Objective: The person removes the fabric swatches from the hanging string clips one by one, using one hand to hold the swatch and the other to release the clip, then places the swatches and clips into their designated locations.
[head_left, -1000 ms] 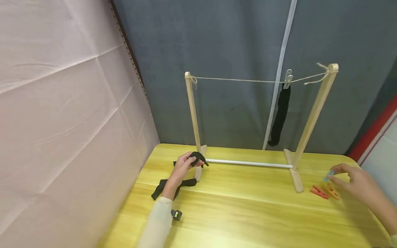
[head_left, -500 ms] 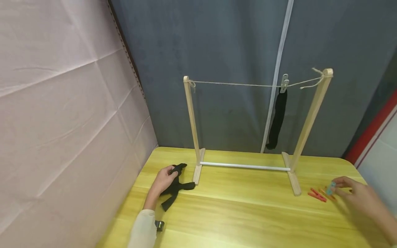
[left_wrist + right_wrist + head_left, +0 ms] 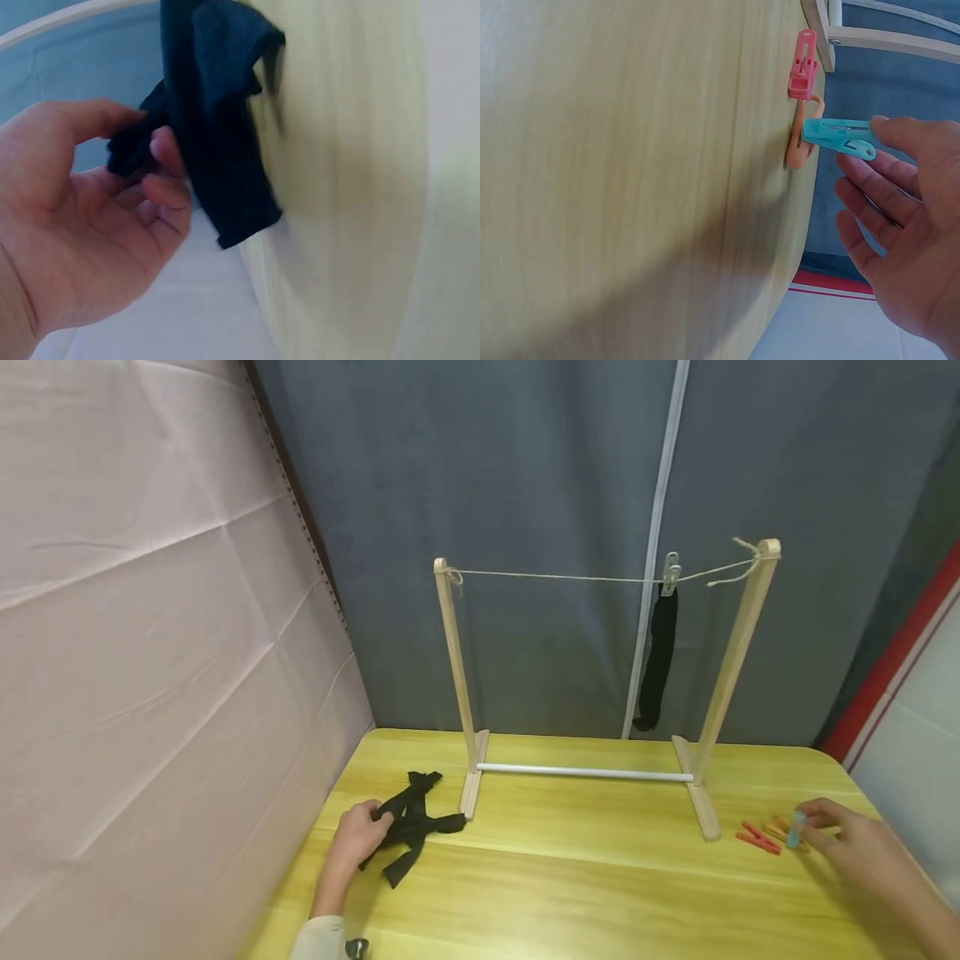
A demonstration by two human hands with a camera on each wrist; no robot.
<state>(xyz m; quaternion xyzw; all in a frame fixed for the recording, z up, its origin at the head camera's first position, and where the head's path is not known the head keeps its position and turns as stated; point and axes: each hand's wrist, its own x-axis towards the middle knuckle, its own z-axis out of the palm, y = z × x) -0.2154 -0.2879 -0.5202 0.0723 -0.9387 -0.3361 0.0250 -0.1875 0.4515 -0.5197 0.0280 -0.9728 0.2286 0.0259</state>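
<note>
At the left of the table, my left hand pinches part of a dark heap of black socks. In the left wrist view, a bunched bit of black sock sits between thumb and fingers, and a flat cuff end hangs beside it. My right hand pinches a light-blue clothespin between thumb and index finger, the other fingers loosely bent. Just below that clothespin lie an orange clothespin and a red clothespin. How many socks are in the heap cannot be told.
A wooden stand with a string between its posts stands at the back. A pale clothespin fixes a long black sock to the string's right part. A white rod joins the feet.
My left hand has come down and left, lowering the lifted sock onto the heap and shifting its grip. The right hand keeps the light-blue clothespin above the others. The view has tilted slightly.
</note>
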